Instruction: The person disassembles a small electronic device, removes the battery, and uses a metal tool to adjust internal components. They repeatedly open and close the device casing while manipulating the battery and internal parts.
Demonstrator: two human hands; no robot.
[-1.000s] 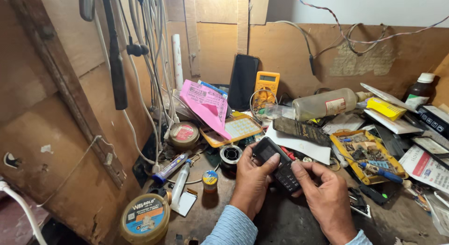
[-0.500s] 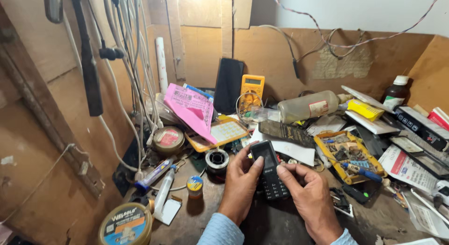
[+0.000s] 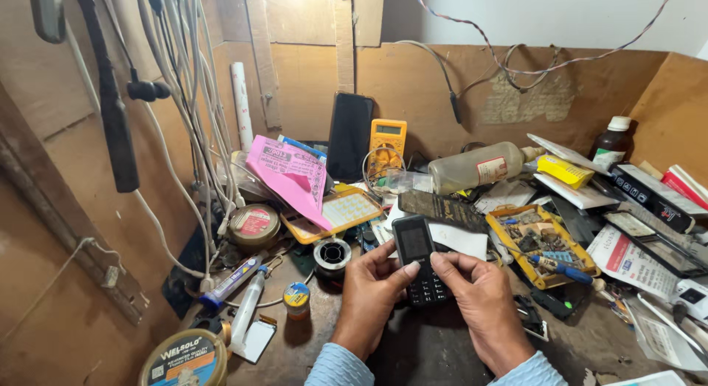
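A cluttered wooden workbench spreads below hanging cables, with a yellow multimeter and a clear plastic bottle at the back and a yellow parts tray to the right. Above its near edge, the left hand and right hand each curl partly closed around a small black keypad phone, thumbs meeting on its keys. The step looks like checking the handset; a next press calls for a steady grip.
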